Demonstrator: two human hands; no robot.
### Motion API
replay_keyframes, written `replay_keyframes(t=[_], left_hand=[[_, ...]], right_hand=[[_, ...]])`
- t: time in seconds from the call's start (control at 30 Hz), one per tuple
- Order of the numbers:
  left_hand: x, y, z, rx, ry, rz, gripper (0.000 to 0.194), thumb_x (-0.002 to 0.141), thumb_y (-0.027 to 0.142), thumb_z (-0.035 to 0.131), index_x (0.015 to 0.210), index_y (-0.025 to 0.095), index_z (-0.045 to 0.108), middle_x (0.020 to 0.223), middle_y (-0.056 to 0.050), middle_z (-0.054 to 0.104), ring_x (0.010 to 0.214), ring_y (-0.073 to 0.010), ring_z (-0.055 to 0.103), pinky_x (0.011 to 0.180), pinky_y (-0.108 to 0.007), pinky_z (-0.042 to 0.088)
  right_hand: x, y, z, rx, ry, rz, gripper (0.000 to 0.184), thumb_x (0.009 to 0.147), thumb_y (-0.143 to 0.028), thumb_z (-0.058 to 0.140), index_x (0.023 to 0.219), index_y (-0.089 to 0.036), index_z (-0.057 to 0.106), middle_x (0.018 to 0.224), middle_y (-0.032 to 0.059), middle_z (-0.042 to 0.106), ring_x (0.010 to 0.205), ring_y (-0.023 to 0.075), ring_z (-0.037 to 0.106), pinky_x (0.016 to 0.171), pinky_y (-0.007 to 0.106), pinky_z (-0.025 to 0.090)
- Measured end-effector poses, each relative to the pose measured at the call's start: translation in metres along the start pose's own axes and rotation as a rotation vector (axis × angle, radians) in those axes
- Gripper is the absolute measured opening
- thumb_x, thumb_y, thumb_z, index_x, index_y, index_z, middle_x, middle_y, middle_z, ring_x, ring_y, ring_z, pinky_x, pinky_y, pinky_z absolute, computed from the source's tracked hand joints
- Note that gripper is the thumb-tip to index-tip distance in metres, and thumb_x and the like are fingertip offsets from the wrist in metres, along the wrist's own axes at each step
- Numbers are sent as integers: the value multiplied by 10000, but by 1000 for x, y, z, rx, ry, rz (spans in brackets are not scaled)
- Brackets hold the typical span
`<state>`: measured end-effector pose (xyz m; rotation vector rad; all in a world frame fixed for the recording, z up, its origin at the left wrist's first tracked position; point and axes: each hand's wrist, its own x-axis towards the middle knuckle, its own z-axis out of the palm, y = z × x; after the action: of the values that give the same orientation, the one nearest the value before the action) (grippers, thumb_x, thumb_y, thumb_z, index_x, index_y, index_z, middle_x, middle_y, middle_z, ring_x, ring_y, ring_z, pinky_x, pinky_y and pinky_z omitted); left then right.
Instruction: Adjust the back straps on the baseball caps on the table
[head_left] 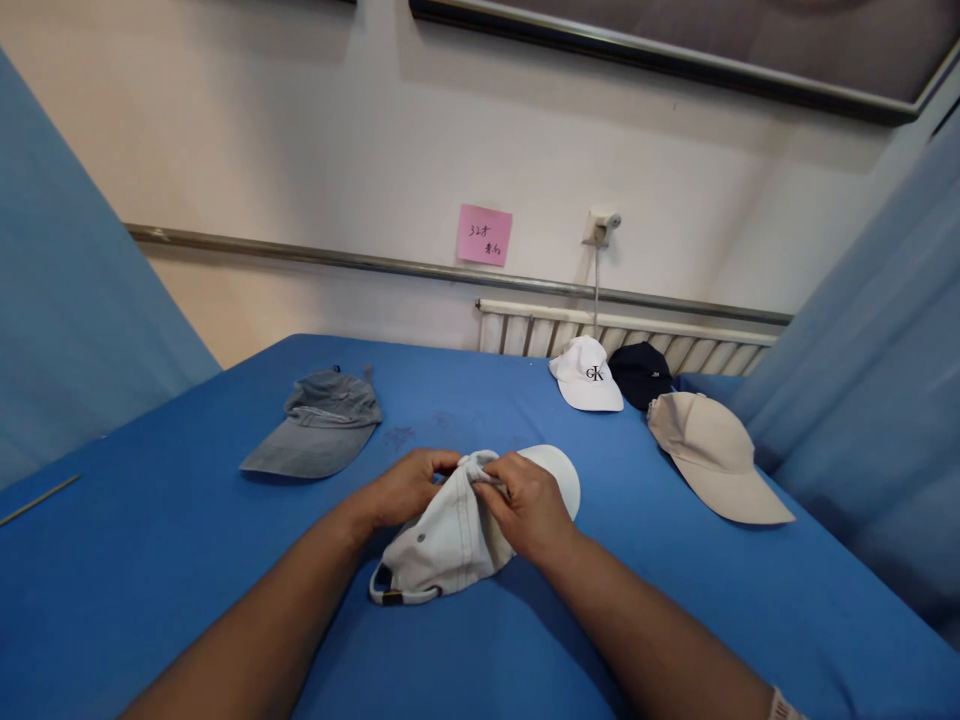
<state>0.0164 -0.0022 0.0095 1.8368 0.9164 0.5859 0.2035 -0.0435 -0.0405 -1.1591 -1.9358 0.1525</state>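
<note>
A pale, whitish baseball cap point(442, 545) lies tilted on the blue-covered table in front of me, its crown partly folded. Its brim point(559, 475) points away to the right, and the back strap with a dark buckle faces me on the left. My left hand point(409, 485) grips the crown fabric near the top from the left side. With thumb and fingers, my right hand point(529, 500) pinches the same bunched fabric from the right, covering part of the brim. Some of my left fingertips are hidden behind the cloth.
A grey cap point(322, 425) lies to the left. At the back right sit a white cap point(585, 375) with black letters, a dark navy cap point(641, 375) and a beige cap point(712, 455). A thin stick point(41, 500) lies at the left edge. Blue curtains point(885, 330) hang on both sides.
</note>
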Motion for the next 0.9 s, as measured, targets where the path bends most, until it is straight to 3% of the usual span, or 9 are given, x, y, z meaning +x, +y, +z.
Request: replay_keyframes(t=[0.13, 0.27, 0.5, 0.57, 0.7, 0.77, 0.9], left_hand=[[2, -1, 10, -12, 34, 24, 179, 695, 320, 686, 822, 221, 765, 815, -13, 754, 715, -207, 660, 674, -284, 524], [3, -5, 3, 114, 119, 27, 174, 677, 332, 669, 784, 212, 738, 798, -15, 739, 730, -219, 644, 669, -296, 519], [-2, -3, -21, 390, 549, 132, 159, 765, 358, 599, 794, 216, 664, 781, -12, 698, 737, -195, 626, 704, -285, 484], [-3, -1, -20, 426, 566, 150, 160, 787, 357, 587, 812, 216, 658, 813, -15, 704, 771, -198, 637, 737, -290, 483], [-2, -3, -16, 467, 490, 175, 157, 812, 353, 572, 835, 225, 660, 851, -24, 711, 812, -206, 645, 795, -310, 484], [-1, -5, -15, 455, 480, 181, 161, 820, 354, 567, 844, 225, 660, 853, -24, 711, 808, -205, 647, 794, -313, 488], [2, -10, -17, 424, 556, 191, 169, 824, 357, 578, 849, 215, 665, 840, -23, 712, 791, -197, 648, 799, -310, 493]], right_hand=[[1, -1, 6, 58, 55, 36, 104, 907, -233, 557, 864, -207, 648, 785, 27, 649, 732, 168, 603, 688, 273, 443], [-1, 3, 3, 88, 97, -9, 104, 909, -221, 545, 864, -205, 638, 787, 28, 642, 737, 164, 604, 688, 270, 453], [-4, 7, -13, 162, 188, -27, 120, 913, -298, 581, 839, -212, 619, 749, 19, 626, 652, 141, 580, 635, 259, 464], [-5, 7, -17, 196, 221, -35, 133, 919, -301, 564, 839, -210, 617, 728, 15, 621, 620, 134, 569, 610, 254, 454], [-6, 8, -27, 202, 314, -5, 181, 941, -301, 497, 829, -208, 603, 688, 6, 594, 618, 137, 556, 624, 263, 446], [-5, 9, -32, 223, 263, 39, 156, 922, -321, 526, 859, -205, 608, 669, -9, 578, 587, 128, 538, 598, 254, 439], [-3, 10, -34, 177, -29, 28, 126, 829, -315, 645, 822, -201, 593, 643, -33, 552, 548, 112, 496, 554, 236, 392]])
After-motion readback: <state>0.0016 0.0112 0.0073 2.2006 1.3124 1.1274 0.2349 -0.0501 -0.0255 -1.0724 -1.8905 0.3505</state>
